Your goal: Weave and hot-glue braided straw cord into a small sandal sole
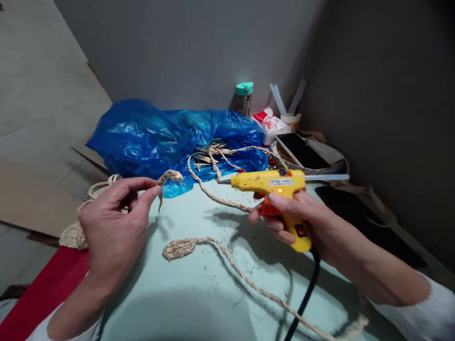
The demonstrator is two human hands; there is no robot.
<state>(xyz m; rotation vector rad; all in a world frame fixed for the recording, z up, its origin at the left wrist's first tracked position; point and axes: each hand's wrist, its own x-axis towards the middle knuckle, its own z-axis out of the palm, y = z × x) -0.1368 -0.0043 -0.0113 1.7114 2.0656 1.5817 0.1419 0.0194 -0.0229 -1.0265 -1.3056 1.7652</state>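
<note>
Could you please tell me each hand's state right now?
Left hand: closed, pinching a braided cord.
Right hand: closed, holding a yellow glue gun.

Was a pale green counter (204,304), with dark specks scattered over the middle. Carried a braided cord (252,284) up front, with its flat coiled end (178,249) left of centre and its tail running toward the near right. Held another run of braid (229,203) farther back, looping off a blue plastic bag (141,134) at the rear. Also bore, right of the bag: teal-lidded jar (245,90), red-and-white packet (273,125), small cup (291,121). Carried a flat black item (367,224) along the right side. Couldn't confirm contact for the black cable (305,300).
</note>
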